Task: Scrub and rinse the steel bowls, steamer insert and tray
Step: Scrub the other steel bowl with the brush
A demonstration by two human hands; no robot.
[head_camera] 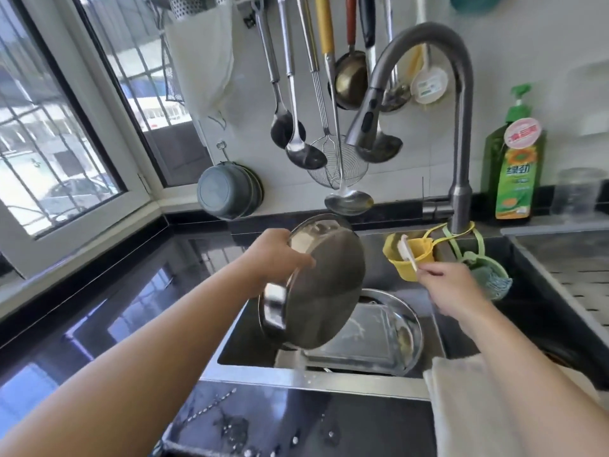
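My left hand grips the rim of a steel bowl and holds it tilted above the sink, its underside toward me. A second steel piece seems nested behind it at its lower left. Below, in the sink, lies a round steel tray with wet residue. My right hand pinches a white sponge at the yellow holder hanging from the faucet base.
A grey pull-down faucet arches over the sink. Ladles and a skimmer hang on the wall behind. A green dish-soap bottle stands at the right. A green mesh holder hangs beside the yellow one. A cream cloth drapes the sink's front edge.
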